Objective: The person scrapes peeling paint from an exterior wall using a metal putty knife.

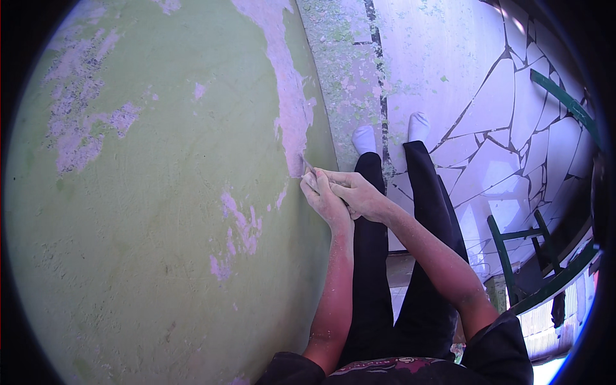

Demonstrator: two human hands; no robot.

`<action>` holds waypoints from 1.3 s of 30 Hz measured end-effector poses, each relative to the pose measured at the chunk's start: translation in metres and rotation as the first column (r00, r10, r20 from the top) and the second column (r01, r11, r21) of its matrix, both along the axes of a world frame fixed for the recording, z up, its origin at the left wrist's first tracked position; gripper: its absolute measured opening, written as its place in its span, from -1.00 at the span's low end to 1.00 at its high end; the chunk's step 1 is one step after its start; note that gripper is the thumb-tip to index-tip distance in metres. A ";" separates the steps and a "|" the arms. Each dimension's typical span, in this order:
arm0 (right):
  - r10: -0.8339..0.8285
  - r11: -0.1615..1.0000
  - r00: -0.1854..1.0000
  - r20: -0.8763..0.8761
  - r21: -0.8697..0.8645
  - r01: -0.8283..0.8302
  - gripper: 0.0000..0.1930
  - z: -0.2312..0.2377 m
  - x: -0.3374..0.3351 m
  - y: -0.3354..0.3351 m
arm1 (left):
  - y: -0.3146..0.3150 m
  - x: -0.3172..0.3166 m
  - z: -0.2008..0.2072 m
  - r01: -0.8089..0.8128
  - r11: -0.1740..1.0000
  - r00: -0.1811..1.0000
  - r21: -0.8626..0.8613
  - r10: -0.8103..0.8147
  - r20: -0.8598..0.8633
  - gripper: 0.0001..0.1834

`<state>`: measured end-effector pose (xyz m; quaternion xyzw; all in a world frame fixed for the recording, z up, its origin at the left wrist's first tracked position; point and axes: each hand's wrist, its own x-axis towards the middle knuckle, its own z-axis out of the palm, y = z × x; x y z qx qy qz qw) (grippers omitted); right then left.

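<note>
Both of my hands are together against the green painted wall [160,212] on my left. My left hand [327,204] is closed round a scraper [303,164], whose thin blade meets the wall and whose handle is mostly hidden by fingers. From the right, my right hand [360,194] overlaps the left one, its fingers also closed about the tool. The blade touches the lower end of a long bare pinkish strip [285,83] where the paint is off. Pale dust coats both hands and forearms.
Other bare patches [80,106] mark the wall. Green and pale paint flakes [350,83] litter the floor along its foot. My socked feet [364,139] stand near them on pale flooring, with irregular stone paving [494,147] to the right. Green-framed furniture [520,234] stands at right.
</note>
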<state>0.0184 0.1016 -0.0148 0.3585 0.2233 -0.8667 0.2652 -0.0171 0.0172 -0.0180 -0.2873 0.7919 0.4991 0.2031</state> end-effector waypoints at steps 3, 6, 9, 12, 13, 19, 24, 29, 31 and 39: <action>0.001 1.000 1.000 0.003 0.006 -0.001 -0.54 0.002 0.000 -0.007 | -0.004 0.001 0.007 0.001 1.000 0.999 -0.002 -0.001 0.034 -0.66; 0.012 1.000 1.000 -0.007 0.006 -0.011 -0.53 -0.011 -0.007 -0.003 | 0.000 -0.008 -0.002 0.014 1.000 1.000 0.013 -0.014 0.019 -0.67; 0.030 0.999 0.999 -0.019 0.019 -0.030 -0.52 -0.011 -0.002 0.003 | 0.001 -0.001 -0.005 0.108 0.994 0.994 -0.022 -0.108 0.001 -0.74; 0.037 0.999 0.999 -0.020 0.014 -0.037 -0.52 -0.006 0.001 0.000 | -0.002 0.003 0.001 0.045 0.998 0.999 -0.037 -0.044 0.007 -0.76; 0.028 0.999 0.999 -0.026 0.020 -0.027 -0.52 -0.010 0.002 -0.001 | 0.002 0.001 -0.001 0.046 0.998 0.999 -0.033 -0.045 0.009 -0.76; 0.023 0.999 0.999 -0.043 0.029 -0.021 -0.54 -0.011 -0.007 0.010 | 0.006 -0.003 -0.011 0.042 0.998 0.999 0.044 -0.040 -0.030 -0.78; 0.072 0.997 0.996 -0.044 0.013 -0.072 -0.54 -0.017 -0.008 0.009 | 0.007 -0.005 -0.013 -0.005 0.999 1.000 0.041 0.005 -0.008 -0.69; 0.022 0.999 1.000 -0.017 -0.032 -0.023 -0.56 -0.028 -0.005 0.002 | 0.013 -0.004 -0.009 -0.035 0.999 0.999 0.022 0.035 0.028 -0.70; 0.055 0.995 0.998 0.009 -0.079 -0.054 -0.55 -0.014 -0.003 0.008 | 0.008 -0.002 -0.008 -0.013 0.999 1.000 -0.044 0.013 -0.008 -0.70; 0.012 0.998 1.000 -0.011 -0.060 -0.013 -0.55 -0.041 -0.002 0.005 | 0.006 -0.002 -0.031 0.047 0.997 0.998 -0.069 -0.049 -0.029 -0.78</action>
